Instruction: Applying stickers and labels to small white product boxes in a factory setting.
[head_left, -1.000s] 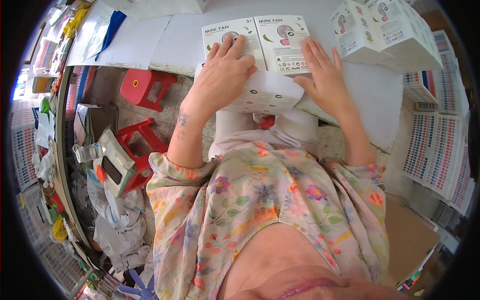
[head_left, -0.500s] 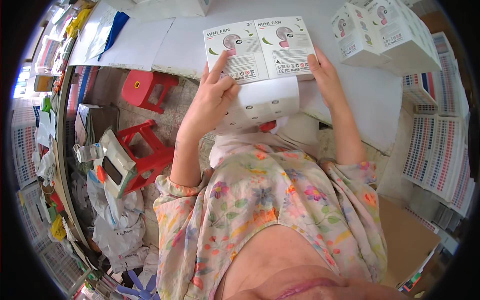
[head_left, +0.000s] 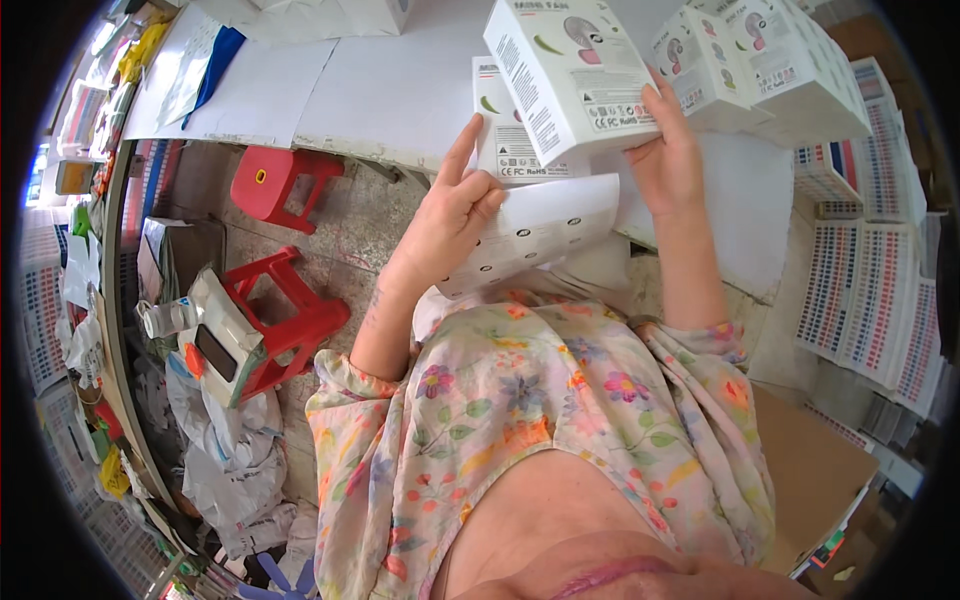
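White box (head_left: pixel 570 75) now lifted off table; rt hand (head_left: pixel 668 160) grips it, lt hand (head_left: pixel 450 205) half-open.

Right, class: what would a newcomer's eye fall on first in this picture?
The white box raised at top centre in the right hand, with the left hand beside it on a flat white carton. Then the red stools on the floor at left, and the stacked boxes at top right.

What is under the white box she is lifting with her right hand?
Under the raised white box in the right hand lies a second, similar box on the white table. The left hand is beside it. Most of that lower box is covered.
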